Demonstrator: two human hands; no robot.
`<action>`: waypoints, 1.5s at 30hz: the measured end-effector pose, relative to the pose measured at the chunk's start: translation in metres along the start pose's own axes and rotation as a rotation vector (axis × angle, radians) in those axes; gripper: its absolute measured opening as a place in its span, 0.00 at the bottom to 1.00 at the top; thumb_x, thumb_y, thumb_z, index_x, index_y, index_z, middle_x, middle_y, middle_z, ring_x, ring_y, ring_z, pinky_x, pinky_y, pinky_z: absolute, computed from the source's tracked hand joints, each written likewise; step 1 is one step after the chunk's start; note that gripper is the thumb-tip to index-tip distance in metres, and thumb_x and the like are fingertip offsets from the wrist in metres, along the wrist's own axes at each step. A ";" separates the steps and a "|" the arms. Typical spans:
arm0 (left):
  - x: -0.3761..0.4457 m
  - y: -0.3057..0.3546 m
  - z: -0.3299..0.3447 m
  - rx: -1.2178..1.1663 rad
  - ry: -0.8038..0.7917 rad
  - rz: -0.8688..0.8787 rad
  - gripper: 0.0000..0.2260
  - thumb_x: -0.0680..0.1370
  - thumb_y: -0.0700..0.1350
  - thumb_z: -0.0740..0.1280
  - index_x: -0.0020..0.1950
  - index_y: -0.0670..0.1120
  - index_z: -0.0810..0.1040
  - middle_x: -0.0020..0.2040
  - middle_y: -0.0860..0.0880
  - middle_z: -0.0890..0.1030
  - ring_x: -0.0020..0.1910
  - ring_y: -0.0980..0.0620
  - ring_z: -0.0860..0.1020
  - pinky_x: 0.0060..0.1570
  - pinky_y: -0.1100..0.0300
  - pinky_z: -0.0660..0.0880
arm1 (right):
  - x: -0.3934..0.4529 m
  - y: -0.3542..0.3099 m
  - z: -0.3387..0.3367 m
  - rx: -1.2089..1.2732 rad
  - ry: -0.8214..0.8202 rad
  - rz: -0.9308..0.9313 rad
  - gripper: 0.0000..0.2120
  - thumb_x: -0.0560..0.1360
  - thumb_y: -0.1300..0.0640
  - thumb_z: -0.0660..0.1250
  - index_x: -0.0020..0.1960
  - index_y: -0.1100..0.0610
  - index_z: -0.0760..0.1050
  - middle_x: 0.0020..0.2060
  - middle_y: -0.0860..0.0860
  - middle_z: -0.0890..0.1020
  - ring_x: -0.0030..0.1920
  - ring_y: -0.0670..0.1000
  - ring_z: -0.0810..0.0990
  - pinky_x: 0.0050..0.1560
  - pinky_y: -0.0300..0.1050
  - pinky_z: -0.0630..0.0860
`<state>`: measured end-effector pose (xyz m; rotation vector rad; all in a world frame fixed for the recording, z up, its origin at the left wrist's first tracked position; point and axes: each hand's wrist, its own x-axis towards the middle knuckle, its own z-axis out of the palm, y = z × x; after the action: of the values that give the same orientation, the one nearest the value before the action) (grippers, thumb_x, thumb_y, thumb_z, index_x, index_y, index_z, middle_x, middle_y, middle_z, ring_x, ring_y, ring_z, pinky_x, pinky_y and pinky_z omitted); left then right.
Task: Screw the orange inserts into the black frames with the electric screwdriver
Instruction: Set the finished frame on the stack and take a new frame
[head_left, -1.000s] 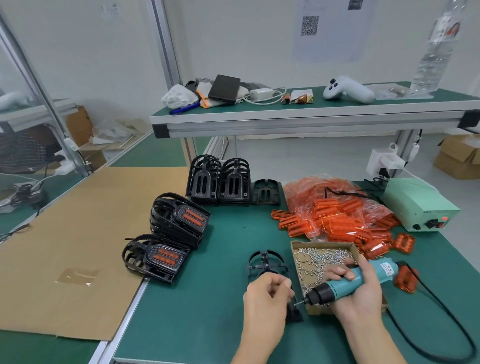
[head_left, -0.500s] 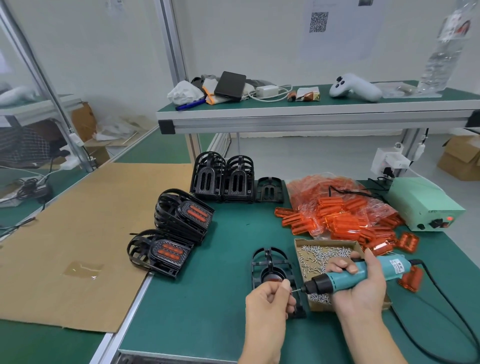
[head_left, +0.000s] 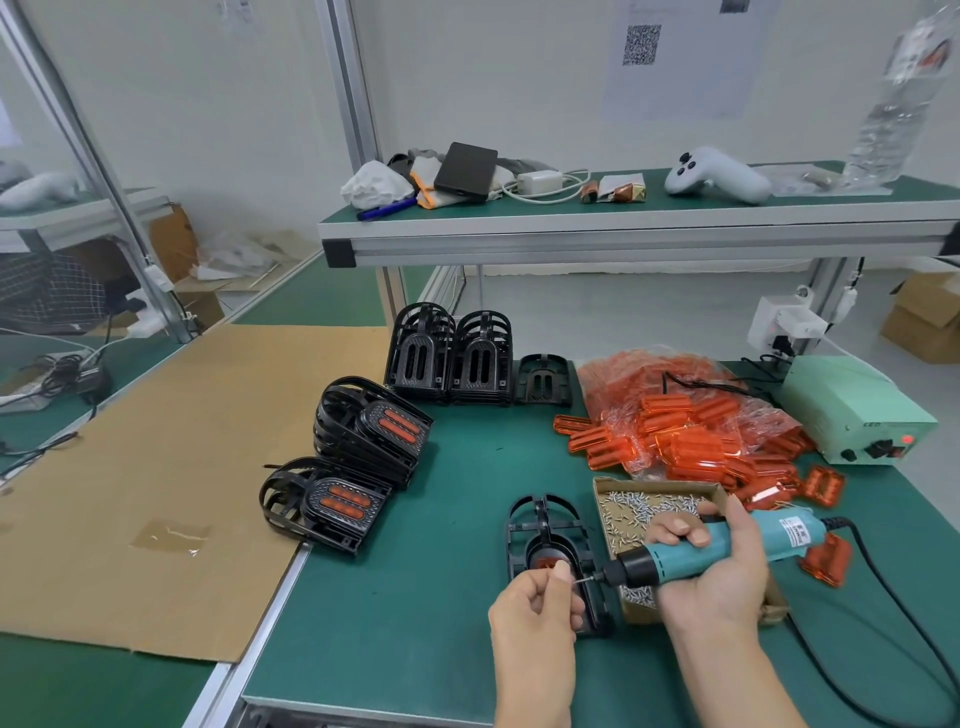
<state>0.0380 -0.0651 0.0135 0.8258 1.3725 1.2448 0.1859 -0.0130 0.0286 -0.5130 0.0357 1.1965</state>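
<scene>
The right hand (head_left: 719, 566) is gripping the electric screwdriver (head_left: 717, 550), fingers wrapped round its teal body, and is holding it nearly level with the black nose pointing left. The left hand (head_left: 535, 603) is curled, thumb and forefinger pressed together on a small screw (head_left: 575, 581) that is meeting the driver's bit; the screw is too small to judge whether it is seated on the tip. Directly beneath and beyond the left hand, a black frame (head_left: 550, 540) is lying flat on the green bench (head_left: 415, 623) with an orange insert (head_left: 545, 563) sitting in its oval recess. Just to the right of that frame, a shallow cardboard tray (head_left: 654, 486) of loose screws is partly hiding under the right hand. The driver's black cable (head_left: 883, 582) is trailing off to the right, past one insert lying alone beside the tool. Further back on the right, a heap of orange inserts (head_left: 691, 441) is spilling from a clear bag, with a pale green power unit (head_left: 852, 410) beside it showing a red light. To the left, two stacks of finished frames (head_left: 363, 431) with orange showing are resting near the bench edge, next to a cardboard sheet (head_left: 156, 457). Behind them, empty black frames (head_left: 447, 358) are standing upright in a row.
</scene>
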 end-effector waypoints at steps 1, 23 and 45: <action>0.000 -0.001 0.000 0.008 -0.005 0.002 0.12 0.82 0.44 0.69 0.40 0.41 0.82 0.31 0.47 0.81 0.29 0.55 0.75 0.31 0.62 0.73 | 0.000 0.000 0.000 -0.004 -0.003 0.000 0.12 0.79 0.50 0.69 0.41 0.54 0.73 0.28 0.46 0.67 0.31 0.46 0.70 0.32 0.38 0.71; 0.046 -0.005 -0.037 0.859 -0.053 0.780 0.05 0.75 0.47 0.75 0.47 0.57 0.84 0.48 0.70 0.73 0.57 0.65 0.67 0.59 0.62 0.64 | 0.005 0.023 0.044 -0.392 -0.158 -0.141 0.10 0.80 0.56 0.71 0.42 0.56 0.74 0.28 0.50 0.71 0.29 0.49 0.72 0.30 0.40 0.73; 0.070 -0.020 -0.020 0.967 0.094 0.793 0.03 0.72 0.47 0.79 0.41 0.52 0.86 0.41 0.56 0.73 0.48 0.49 0.72 0.43 0.55 0.69 | 0.021 0.069 0.056 -0.931 -0.453 -0.346 0.12 0.73 0.45 0.75 0.35 0.48 0.78 0.25 0.53 0.76 0.28 0.51 0.76 0.35 0.44 0.78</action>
<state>0.0079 -0.0077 -0.0256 2.1559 1.8118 1.1337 0.1188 0.0465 0.0474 -0.9896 -0.9989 0.9104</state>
